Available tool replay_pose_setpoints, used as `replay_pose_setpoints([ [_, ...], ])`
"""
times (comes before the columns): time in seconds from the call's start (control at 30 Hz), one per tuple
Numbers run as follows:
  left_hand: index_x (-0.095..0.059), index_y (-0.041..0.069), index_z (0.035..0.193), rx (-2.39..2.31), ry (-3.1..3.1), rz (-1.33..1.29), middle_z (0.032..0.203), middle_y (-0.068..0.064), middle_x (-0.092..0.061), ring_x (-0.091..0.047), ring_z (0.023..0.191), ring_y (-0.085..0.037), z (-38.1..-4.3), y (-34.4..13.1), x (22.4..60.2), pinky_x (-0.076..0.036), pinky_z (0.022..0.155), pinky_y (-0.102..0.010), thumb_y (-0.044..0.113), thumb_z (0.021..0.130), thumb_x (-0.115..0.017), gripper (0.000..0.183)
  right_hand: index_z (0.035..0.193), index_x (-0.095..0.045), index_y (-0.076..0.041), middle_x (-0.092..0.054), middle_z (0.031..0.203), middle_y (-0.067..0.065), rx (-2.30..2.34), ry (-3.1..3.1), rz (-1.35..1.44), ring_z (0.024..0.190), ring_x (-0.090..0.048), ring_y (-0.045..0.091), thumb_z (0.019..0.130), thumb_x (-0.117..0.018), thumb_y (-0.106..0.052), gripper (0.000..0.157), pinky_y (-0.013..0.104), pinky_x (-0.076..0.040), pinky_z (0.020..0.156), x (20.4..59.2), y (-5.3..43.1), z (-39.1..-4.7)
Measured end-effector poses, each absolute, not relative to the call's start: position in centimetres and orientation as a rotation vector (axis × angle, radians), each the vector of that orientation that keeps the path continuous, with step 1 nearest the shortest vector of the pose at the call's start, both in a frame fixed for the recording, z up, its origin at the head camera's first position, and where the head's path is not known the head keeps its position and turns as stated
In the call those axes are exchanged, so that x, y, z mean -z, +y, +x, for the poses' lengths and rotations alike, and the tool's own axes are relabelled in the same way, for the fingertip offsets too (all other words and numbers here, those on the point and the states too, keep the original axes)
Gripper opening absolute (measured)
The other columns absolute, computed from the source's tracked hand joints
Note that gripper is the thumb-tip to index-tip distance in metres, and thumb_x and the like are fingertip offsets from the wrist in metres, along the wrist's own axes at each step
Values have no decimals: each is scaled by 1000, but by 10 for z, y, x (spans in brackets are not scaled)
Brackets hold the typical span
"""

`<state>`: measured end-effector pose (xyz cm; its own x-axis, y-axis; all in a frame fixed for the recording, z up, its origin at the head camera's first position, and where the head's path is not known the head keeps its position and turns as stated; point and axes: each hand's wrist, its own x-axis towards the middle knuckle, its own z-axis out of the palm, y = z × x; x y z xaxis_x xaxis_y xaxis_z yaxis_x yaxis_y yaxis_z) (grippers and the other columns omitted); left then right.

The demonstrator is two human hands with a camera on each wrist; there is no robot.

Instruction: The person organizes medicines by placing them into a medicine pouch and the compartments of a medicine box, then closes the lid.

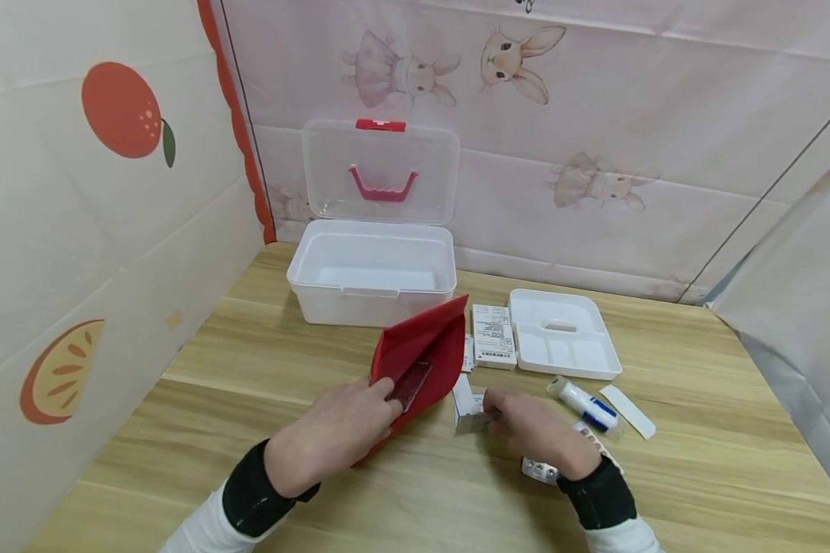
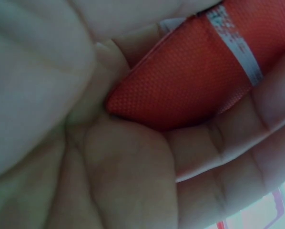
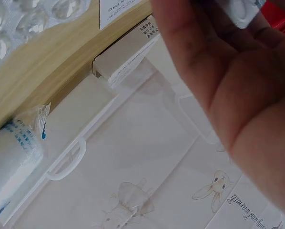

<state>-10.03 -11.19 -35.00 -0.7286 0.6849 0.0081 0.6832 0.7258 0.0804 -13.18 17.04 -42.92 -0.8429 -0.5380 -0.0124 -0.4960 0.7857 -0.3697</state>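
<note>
My left hand [image 1: 342, 426] grips the edge of a red fabric pouch [image 1: 425, 326], its mouth gaping upward. A dark, glossy panel shows inside the pouch. In the left wrist view, the pouch's red cloth [image 2: 176, 86] with a pale stripe lies between thumb and fingers. To the right of the pouch, my right hand [image 1: 536, 430] pinches a small silvery-white pack [image 3: 240, 10], mostly hidden by the fingers. A small white box [image 1: 464, 398] stands against those fingertips. Beneath the right wrist lies a blister pack [image 1: 541, 470], partly covered.
Behind the pouch stands a clear plastic box [image 1: 373, 307] with its lid up. A white medicine box [image 1: 494, 336] lies beside a white divided tray [image 1: 566, 349]. A wrapped bandage roll [image 1: 584, 403] and a white strip [image 1: 628, 412] lie at the right.
</note>
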Motion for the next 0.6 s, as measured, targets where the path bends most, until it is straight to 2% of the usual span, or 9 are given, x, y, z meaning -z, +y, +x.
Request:
replay_pose_setpoints([
  [0.2,-74,8,101,-122,2887,1152,88,-4,-60,-54,76,-15,-100,-111,350,-54,66,-25,18,83,-81,22,99,-62,-12,-66,87,-2,651,2914,-851,74,-58,8,89,-71,-4,16,28,-51,66,427,170,-135],
  [0.33,-74,8,101,-128,2886,1146,88,-4,-59,-53,77,-15,-100,-111,350,-54,66,-25,17,83,-81,22,108,-63,-11,-69,94,0,750,2964,-834,79,-62,8,90,-72,-7,20,28,-54,68,424,169,-135],
  [0.47,-74,8,100,-117,2908,1179,86,-4,-58,-53,76,-15,-100,-112,351,-53,64,-25,15,83,-81,20,115,-63,-11,-67,96,-2,831,3038,-847,73,-56,5,91,-71,-7,27,24,-51,63,423,168,-136],
  [0.6,-74,7,98,-113,2930,1219,84,-4,-57,-53,74,-15,-100,-112,352,-52,62,-25,14,82,-81,19,116,-62,-8,-61,85,-6,914,3099,-890,63,-47,2,90,-72,-5,29,21,-44,55,421,168,-137],
])
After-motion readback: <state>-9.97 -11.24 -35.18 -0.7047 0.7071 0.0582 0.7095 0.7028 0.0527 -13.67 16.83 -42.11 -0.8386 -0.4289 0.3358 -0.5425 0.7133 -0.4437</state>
